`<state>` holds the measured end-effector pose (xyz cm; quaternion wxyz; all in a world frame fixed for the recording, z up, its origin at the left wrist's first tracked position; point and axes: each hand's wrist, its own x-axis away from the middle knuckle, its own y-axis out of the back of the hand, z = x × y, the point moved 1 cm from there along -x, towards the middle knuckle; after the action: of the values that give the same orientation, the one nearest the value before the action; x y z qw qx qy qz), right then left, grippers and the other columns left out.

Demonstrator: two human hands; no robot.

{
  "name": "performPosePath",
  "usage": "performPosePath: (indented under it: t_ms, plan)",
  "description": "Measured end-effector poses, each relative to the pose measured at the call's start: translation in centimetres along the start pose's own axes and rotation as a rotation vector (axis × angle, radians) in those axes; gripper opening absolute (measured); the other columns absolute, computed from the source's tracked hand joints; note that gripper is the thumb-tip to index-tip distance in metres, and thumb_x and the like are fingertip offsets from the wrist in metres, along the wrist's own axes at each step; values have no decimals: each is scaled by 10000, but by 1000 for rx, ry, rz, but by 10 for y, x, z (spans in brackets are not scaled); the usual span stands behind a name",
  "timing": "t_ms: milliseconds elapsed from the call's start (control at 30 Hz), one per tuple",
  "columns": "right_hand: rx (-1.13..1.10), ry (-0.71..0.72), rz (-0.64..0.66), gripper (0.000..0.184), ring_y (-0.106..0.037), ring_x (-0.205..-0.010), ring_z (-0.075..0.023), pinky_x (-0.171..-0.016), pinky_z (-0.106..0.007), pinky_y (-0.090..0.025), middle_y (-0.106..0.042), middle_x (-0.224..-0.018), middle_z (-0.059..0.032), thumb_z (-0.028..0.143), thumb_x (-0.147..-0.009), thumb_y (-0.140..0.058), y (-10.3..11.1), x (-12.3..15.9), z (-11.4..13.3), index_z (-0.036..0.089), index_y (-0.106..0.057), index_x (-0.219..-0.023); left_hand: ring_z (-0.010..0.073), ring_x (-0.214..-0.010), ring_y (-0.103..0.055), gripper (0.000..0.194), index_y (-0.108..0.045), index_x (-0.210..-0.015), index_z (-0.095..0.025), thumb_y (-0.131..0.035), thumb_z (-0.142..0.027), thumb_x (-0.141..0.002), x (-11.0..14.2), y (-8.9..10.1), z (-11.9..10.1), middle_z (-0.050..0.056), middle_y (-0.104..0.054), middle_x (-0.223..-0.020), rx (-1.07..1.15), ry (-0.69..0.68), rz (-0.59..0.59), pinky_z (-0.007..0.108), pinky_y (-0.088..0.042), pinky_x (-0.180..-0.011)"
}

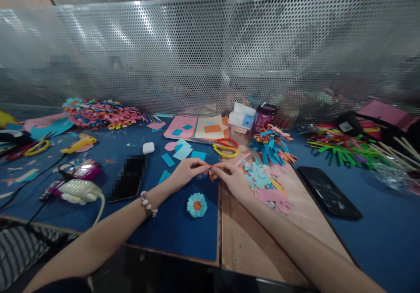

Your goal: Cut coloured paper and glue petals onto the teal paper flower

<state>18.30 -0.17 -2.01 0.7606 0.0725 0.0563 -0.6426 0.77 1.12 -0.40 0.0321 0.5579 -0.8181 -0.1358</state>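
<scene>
Both my hands meet over the middle of the table, pinching a small strip of orange paper (211, 178). My left hand (190, 170) is closed on its left end, with thumb and finger together. From the other side my right hand (231, 177) grips the same strip, part of which hangs below the fingertips. Nearer to me lies a light blue paper flower (197, 205) with an orange centre. Just beyond the hands rest scissors (225, 147) with red and yellow handles, and light blue paper pieces (182, 150).
Paper scraps (262, 181) lie beside my right forearm. One phone (129, 177) is left, another dark phone (328, 192) right. A yellow glue gun (79, 144) and a power strip (78, 190) with cords sit at left. A perforated metal panel (197, 57) stands behind.
</scene>
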Motion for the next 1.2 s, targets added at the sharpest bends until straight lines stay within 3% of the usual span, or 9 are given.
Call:
performPosePath:
  t_ms: [333, 700, 967, 1200]
  plan:
    - [-180, -52, -5, 192, -620, -626, -138, -648, -276, -493, -682, -697, -26, 344, -697, -681, 1, -3, -11, 171, -683, -780, 152, -704, -591, 321, -666, -879, -131, -596, -421, -759, -1, -1, 3, 70, -680, -830, -14, 5, -10, 262, -464, -658]
    - [-228, -82, -67, 204, -574, -569, -121, -594, -251, -447, -637, -592, -7, 359, -674, -697, -1, -5, -16, 166, -684, -739, 155, -704, -595, 301, -678, -884, -139, -590, -400, -762, -1, -4, -1, 55, -684, -812, -17, 12, -46, 257, -468, -662]
    - [-340, -136, -108, 240, -570, -571, -120, -580, -256, -465, -641, -624, -16, 369, -628, -733, -6, -6, -19, 158, -667, -720, 158, -709, -608, 304, -682, -887, -144, -601, -399, -744, -4, -4, 4, 53, -686, -802, 16, 37, -68, 263, -486, -674]
    - [-293, -94, -9, 256, -565, -583, -105, -599, -249, -455, -650, -699, -10, 369, -667, -713, -8, -6, -17, 167, -659, -813, 142, -668, -594, 305, -675, -858, -129, -602, -403, -745, -6, -1, 9, 41, -678, -749, 9, 37, -85, 251, -472, -658]
